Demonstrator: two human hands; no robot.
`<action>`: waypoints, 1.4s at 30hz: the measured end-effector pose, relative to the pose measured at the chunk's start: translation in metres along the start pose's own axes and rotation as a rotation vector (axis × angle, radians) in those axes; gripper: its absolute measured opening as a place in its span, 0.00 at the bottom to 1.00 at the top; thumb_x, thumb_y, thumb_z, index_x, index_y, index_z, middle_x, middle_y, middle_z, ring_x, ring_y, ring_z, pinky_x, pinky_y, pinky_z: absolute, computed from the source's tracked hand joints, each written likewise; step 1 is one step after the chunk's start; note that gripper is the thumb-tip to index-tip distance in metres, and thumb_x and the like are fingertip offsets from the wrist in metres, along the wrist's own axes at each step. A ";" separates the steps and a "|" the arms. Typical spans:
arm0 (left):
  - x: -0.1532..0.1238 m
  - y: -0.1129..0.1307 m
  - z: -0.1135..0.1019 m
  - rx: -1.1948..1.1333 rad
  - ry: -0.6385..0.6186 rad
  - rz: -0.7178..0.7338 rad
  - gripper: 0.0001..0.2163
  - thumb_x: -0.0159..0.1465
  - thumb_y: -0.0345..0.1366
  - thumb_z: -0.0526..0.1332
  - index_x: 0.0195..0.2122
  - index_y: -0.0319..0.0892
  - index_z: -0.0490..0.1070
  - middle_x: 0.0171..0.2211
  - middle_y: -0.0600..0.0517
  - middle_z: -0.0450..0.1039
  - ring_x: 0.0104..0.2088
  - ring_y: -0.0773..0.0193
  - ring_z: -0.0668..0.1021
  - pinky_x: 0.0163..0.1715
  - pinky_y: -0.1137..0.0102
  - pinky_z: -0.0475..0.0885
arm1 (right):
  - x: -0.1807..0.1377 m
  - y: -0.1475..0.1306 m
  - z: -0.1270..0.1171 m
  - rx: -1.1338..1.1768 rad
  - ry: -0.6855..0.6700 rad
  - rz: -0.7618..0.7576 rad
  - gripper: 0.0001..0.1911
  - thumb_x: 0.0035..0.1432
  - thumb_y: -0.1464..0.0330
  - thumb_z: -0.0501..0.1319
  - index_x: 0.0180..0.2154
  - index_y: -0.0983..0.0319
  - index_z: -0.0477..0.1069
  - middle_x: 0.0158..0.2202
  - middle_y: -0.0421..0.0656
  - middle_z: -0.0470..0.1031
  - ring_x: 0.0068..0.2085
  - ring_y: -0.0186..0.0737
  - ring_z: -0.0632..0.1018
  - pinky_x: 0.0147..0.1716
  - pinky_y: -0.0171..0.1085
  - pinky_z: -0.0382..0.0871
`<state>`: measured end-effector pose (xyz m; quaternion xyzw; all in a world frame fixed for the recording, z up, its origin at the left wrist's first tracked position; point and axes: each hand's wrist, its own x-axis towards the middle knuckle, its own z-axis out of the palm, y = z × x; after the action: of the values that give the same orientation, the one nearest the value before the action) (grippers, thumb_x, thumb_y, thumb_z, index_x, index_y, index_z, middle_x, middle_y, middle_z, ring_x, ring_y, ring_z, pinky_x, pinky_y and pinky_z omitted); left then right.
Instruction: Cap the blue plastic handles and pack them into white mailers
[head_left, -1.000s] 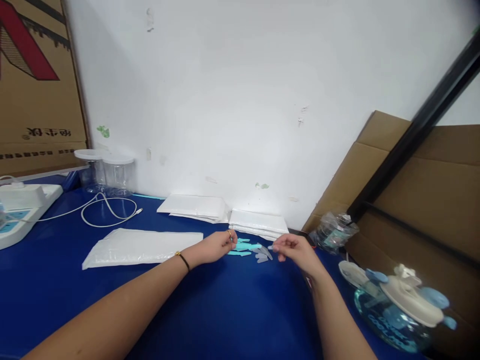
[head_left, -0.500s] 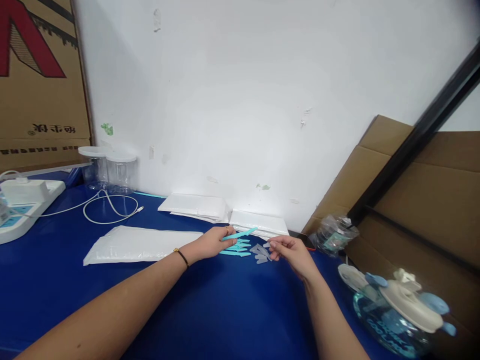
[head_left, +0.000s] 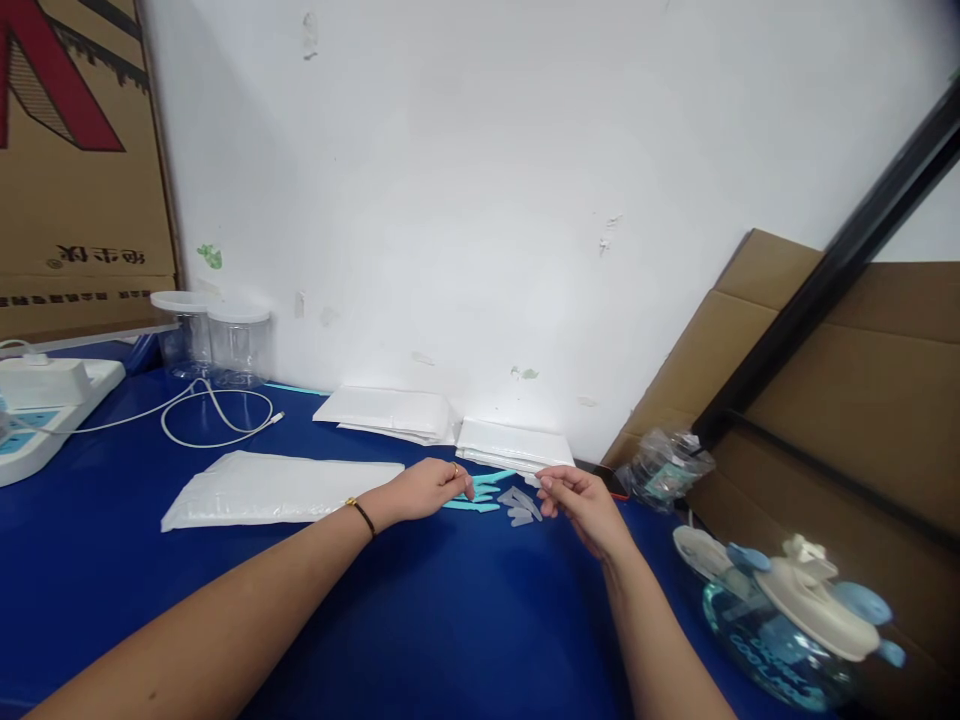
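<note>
My left hand [head_left: 427,490] is closed, thumb against fingers, at the left end of several slim turquoise eyebrow razors [head_left: 471,506]. One turquoise razor [head_left: 499,477] points rightward from its fingertips; the razor's rear part is hidden by the fingers. Thumb and index finger of my right hand [head_left: 577,498] pinch a small translucent blade cap [head_left: 532,481]. Just left of that hand, several more translucent caps [head_left: 520,508] lie loose on the blue tabletop [head_left: 450,620].
A white padded packet [head_left: 277,490] lies left; white packet stacks [head_left: 390,410] rest by the wall. Clear jars [head_left: 238,345], a white cable [head_left: 217,440] and a power strip [head_left: 60,410] are at left. A teal bottle [head_left: 780,640] and bagged item [head_left: 667,470] stand right.
My left hand has lowered the turquoise razor toward the others. My right hand stays almost in place, still pinching the cap. The view has shifted slightly.
</note>
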<state>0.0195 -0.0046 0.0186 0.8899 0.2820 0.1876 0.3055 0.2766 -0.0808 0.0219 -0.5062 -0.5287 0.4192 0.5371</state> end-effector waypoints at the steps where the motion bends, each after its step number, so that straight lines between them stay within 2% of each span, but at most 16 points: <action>1: 0.000 0.000 0.000 0.012 -0.002 0.002 0.22 0.65 0.48 0.43 0.36 0.44 0.75 0.30 0.54 0.72 0.27 0.68 0.70 0.28 0.76 0.61 | 0.000 0.001 0.000 0.009 -0.007 0.013 0.19 0.44 0.60 0.68 0.36 0.65 0.74 0.27 0.45 0.76 0.25 0.36 0.76 0.25 0.33 0.67; 4: 0.000 0.000 0.000 0.024 -0.007 0.006 0.23 0.65 0.48 0.43 0.36 0.44 0.75 0.30 0.54 0.71 0.27 0.68 0.69 0.28 0.76 0.60 | 0.001 0.003 0.000 0.004 -0.029 0.034 0.20 0.44 0.58 0.68 0.35 0.66 0.74 0.28 0.46 0.76 0.26 0.38 0.77 0.26 0.34 0.68; 7: 0.001 0.000 0.001 0.014 -0.019 -0.001 0.22 0.65 0.48 0.43 0.36 0.44 0.75 0.31 0.54 0.72 0.28 0.68 0.70 0.29 0.76 0.60 | 0.002 0.006 0.002 -0.054 -0.020 -0.011 0.18 0.47 0.57 0.66 0.31 0.66 0.74 0.24 0.43 0.74 0.21 0.34 0.74 0.21 0.32 0.64; 12: 0.001 0.001 0.002 0.033 -0.026 -0.031 0.23 0.64 0.49 0.44 0.35 0.44 0.76 0.29 0.54 0.72 0.25 0.68 0.69 0.26 0.76 0.59 | 0.002 0.008 0.007 -0.093 -0.021 -0.077 0.16 0.49 0.57 0.64 0.32 0.65 0.74 0.25 0.43 0.74 0.21 0.32 0.73 0.21 0.32 0.63; 19: 0.001 0.002 0.005 0.040 -0.064 0.002 0.20 0.64 0.45 0.45 0.35 0.45 0.76 0.29 0.55 0.72 0.24 0.68 0.69 0.27 0.75 0.59 | 0.001 0.011 0.021 -0.069 -0.078 -0.050 0.16 0.50 0.58 0.64 0.34 0.65 0.74 0.24 0.42 0.75 0.22 0.33 0.74 0.23 0.32 0.65; 24: 0.000 0.007 0.011 -0.013 -0.070 -0.019 0.19 0.64 0.47 0.45 0.37 0.44 0.72 0.26 0.55 0.70 0.24 0.68 0.67 0.25 0.75 0.59 | -0.002 0.005 0.025 -0.082 -0.153 -0.004 0.16 0.51 0.58 0.63 0.33 0.66 0.74 0.24 0.42 0.75 0.22 0.32 0.75 0.22 0.30 0.65; 26: -0.003 0.011 0.014 -0.046 -0.123 -0.051 0.16 0.63 0.47 0.48 0.38 0.43 0.69 0.26 0.55 0.69 0.23 0.69 0.67 0.23 0.75 0.59 | -0.005 0.001 0.020 -0.142 -0.241 0.054 0.15 0.50 0.59 0.63 0.31 0.66 0.74 0.23 0.42 0.75 0.20 0.31 0.74 0.19 0.28 0.63; 30: -0.009 0.019 0.019 0.000 -0.289 -0.033 0.12 0.61 0.45 0.52 0.33 0.43 0.69 0.26 0.55 0.70 0.23 0.68 0.69 0.22 0.75 0.60 | -0.012 -0.005 0.008 -0.296 -0.563 0.260 0.15 0.46 0.59 0.65 0.28 0.67 0.74 0.21 0.41 0.74 0.18 0.30 0.73 0.16 0.27 0.61; 33: -0.011 0.019 0.023 0.145 -0.236 0.041 0.12 0.59 0.46 0.55 0.31 0.44 0.70 0.26 0.54 0.71 0.26 0.67 0.70 0.22 0.74 0.59 | -0.013 -0.001 0.004 -0.377 -0.689 0.347 0.15 0.46 0.59 0.65 0.29 0.66 0.74 0.23 0.41 0.74 0.18 0.31 0.74 0.17 0.28 0.63; 35: -0.010 0.014 0.024 0.246 -0.138 0.057 0.10 0.58 0.45 0.58 0.33 0.45 0.71 0.29 0.54 0.71 0.29 0.65 0.72 0.25 0.73 0.61 | -0.011 0.004 0.000 -0.466 -0.644 0.332 0.15 0.46 0.59 0.64 0.30 0.65 0.74 0.22 0.40 0.73 0.16 0.31 0.72 0.15 0.28 0.61; 38: -0.005 0.003 0.020 0.424 0.026 0.049 0.09 0.57 0.40 0.60 0.38 0.46 0.70 0.36 0.52 0.71 0.35 0.62 0.73 0.32 0.71 0.62 | -0.004 0.013 -0.005 -0.661 -0.382 0.124 0.11 0.49 0.62 0.62 0.29 0.64 0.74 0.20 0.39 0.71 0.17 0.30 0.68 0.16 0.29 0.60; 40: -0.002 -0.003 0.017 0.520 0.061 0.043 0.10 0.57 0.39 0.61 0.39 0.45 0.70 0.38 0.51 0.71 0.37 0.61 0.73 0.34 0.70 0.62 | 0.000 0.017 -0.008 -0.796 -0.240 -0.047 0.06 0.48 0.67 0.61 0.29 0.63 0.74 0.22 0.38 0.71 0.21 0.31 0.69 0.20 0.30 0.61; 42: 0.001 -0.007 0.014 0.573 0.055 0.049 0.08 0.58 0.39 0.60 0.38 0.45 0.71 0.37 0.51 0.71 0.37 0.61 0.73 0.34 0.70 0.62 | 0.002 0.019 -0.008 -0.904 -0.215 -0.148 0.05 0.46 0.70 0.62 0.29 0.62 0.75 0.24 0.39 0.72 0.25 0.33 0.71 0.24 0.31 0.62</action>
<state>0.0246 -0.0062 0.0036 0.9411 0.3102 0.1317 0.0295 0.2867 -0.0770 0.0042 -0.6039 -0.7455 0.1574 0.2338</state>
